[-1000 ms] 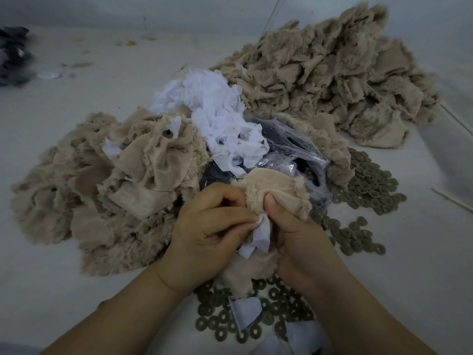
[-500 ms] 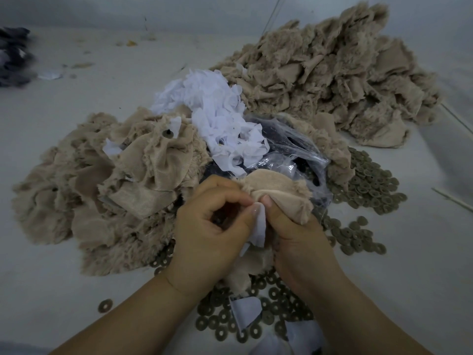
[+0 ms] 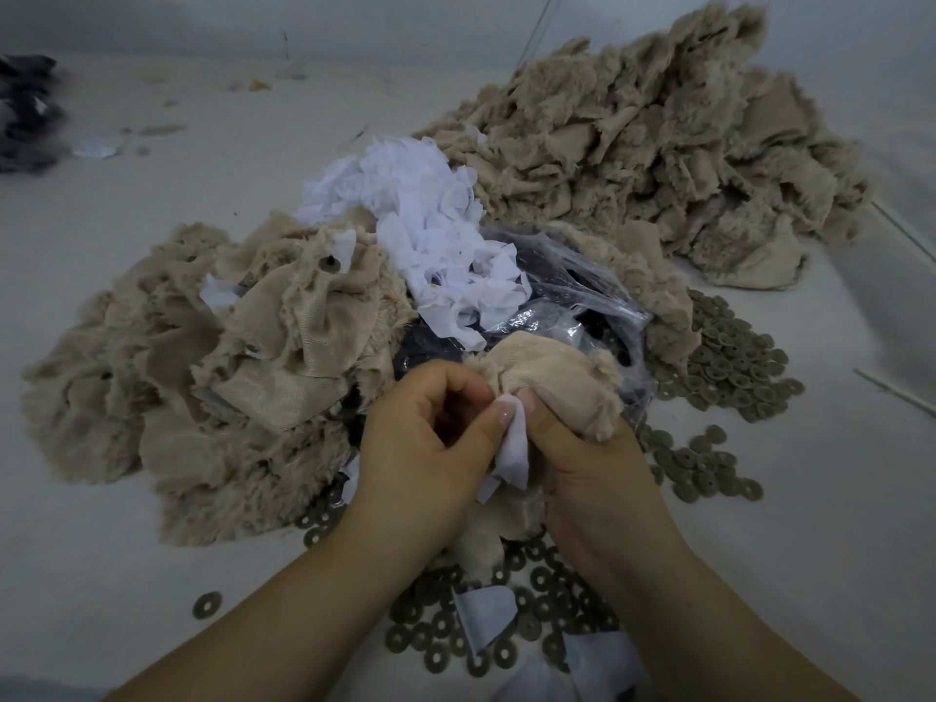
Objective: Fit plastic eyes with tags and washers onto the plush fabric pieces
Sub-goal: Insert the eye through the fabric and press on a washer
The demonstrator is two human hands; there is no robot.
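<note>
Both hands meet at the middle of the head view over one beige plush piece (image 3: 552, 377). My right hand (image 3: 592, 468) grips that piece, bunched up, with the thumb pressed on it. My left hand (image 3: 420, 448) has its fingers curled and pinches a white fabric tag (image 3: 514, 448) against the plush with its thumb. No plastic eye shows between the fingers. Olive washers (image 3: 537, 605) lie scattered under my wrists, and more washers (image 3: 729, 367) lie to the right.
A heap of plush pieces (image 3: 218, 367) sits at the left, a larger heap (image 3: 653, 144) at the back right. White tags (image 3: 430, 225) are piled in the middle beside a clear plastic bag (image 3: 572, 306) with dark contents. Dark cloth (image 3: 25, 108) lies far left.
Both hands lifted the plush piece a little and drew closer together. My left thumb slid up the white tag to press it near the top of the bunched fabric.
</note>
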